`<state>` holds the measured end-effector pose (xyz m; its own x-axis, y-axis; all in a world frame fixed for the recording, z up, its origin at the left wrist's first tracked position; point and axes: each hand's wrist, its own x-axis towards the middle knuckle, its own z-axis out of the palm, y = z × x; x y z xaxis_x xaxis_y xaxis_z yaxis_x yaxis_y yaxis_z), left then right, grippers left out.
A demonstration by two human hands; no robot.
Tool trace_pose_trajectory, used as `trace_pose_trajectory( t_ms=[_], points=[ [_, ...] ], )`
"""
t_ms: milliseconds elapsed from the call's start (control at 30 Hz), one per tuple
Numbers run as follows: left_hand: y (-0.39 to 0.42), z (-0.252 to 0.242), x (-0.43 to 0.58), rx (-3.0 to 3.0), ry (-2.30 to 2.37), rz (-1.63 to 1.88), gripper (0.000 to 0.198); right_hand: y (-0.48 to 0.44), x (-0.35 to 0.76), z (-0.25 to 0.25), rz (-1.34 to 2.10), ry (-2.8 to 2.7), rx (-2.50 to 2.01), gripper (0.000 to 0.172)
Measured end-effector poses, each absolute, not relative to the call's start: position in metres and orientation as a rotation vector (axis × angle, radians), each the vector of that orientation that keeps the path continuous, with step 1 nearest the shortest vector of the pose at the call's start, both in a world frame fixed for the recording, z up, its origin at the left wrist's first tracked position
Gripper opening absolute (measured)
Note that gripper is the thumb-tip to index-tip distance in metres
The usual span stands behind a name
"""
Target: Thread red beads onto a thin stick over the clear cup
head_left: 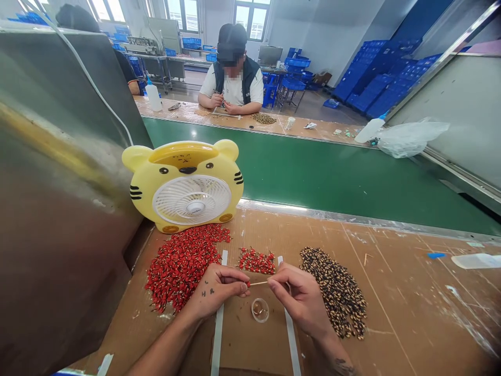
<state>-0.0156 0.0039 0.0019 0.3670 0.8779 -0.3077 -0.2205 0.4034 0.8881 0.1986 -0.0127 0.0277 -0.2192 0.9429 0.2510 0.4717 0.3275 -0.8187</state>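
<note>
My left hand (217, 288) is pinched shut on a small red part at the tip of a thin wooden stick (258, 283). My right hand (299, 295) pinches the stick's other end. Both hover over the brown worktop (391, 292), just above a small clear round dish (260, 309). A large heap of red parts (182, 263) lies left of my hands, and a smaller row of red parts (257, 260) sits just beyond them. A heap of dark speckled parts (336, 290) lies to the right.
A yellow tiger-shaped desk fan (186, 185) stands behind the red heap. Two white tape strips (291, 334) run along the worktop. A green conveyor belt (332, 172) lies beyond, with a person seated across it. A metal panel (58, 183) walls the left side.
</note>
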Motion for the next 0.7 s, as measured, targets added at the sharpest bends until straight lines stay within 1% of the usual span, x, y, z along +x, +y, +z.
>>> trace_pose_trajectory(
  t_ms=[200,333,433,533,700],
  points=[
    [0.004,0.001,-0.015,0.823,0.92,0.835,0.015,-0.016,0.21,0.029,0.794,-1.821,-1.271,0.028],
    [0.004,0.003,-0.015,0.818,0.93,0.839,0.015,-0.022,0.217,0.033,0.824,-2.026,-1.314,0.03],
    [0.003,0.005,-0.015,0.832,0.93,0.829,0.016,-0.027,0.216,0.032,0.878,-2.174,-1.383,0.025],
    [0.002,0.007,-0.016,0.829,0.945,0.796,0.018,-0.032,0.223,0.032,0.863,-2.156,-1.512,0.018],
    [0.003,0.006,-0.018,0.803,0.95,0.785,0.018,-0.054,0.263,0.042,0.855,-2.135,-1.707,0.019]
  ],
)
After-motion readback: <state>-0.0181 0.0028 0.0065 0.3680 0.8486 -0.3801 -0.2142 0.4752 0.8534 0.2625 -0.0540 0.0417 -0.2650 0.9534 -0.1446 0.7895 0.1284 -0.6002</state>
